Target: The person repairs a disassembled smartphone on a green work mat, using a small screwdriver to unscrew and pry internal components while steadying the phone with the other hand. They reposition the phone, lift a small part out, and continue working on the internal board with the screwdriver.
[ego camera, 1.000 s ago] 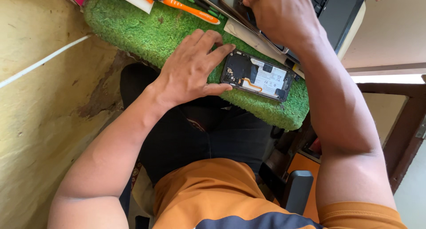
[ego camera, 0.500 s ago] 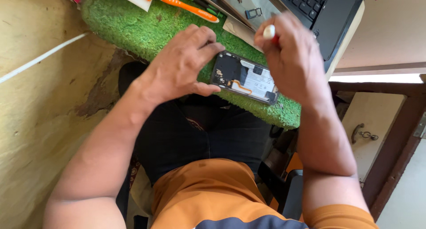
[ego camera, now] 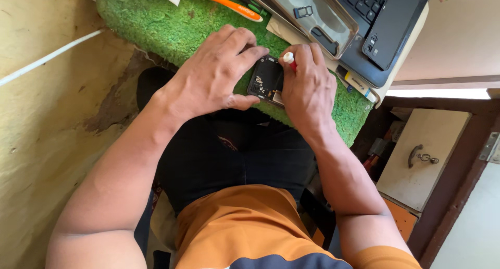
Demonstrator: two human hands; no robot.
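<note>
The left hand [ego camera: 208,78] lies flat on the green turf mat [ego camera: 156,24], its fingers [ego camera: 245,42] spread a little and bent over the top edge of an opened phone [ego camera: 266,77], with the thumb pressed along the phone's lower edge, so the phone is pinned between thumb and fingertips. The phone rests on the mat with its dark inner board showing; only its left part is visible, the rest hidden under the right hand [ego camera: 307,92]. The fingers of that right hand are closed tight around a small red tool with a white cap [ego camera: 288,58], whose cap pokes up just above the knuckles while its working end is hidden below the fingers, against the phone. Just beyond the fingertips of both hands lies a clear phone back cover [ego camera: 307,16], resting partly on a dark laptop [ego camera: 375,24] at the far edge of the tabletop. Farther off past the left fingers lies an orange-handled tool [ego camera: 221,0] on the mat. Below the wrists are the person's dark trousers and orange shirt.
</note>
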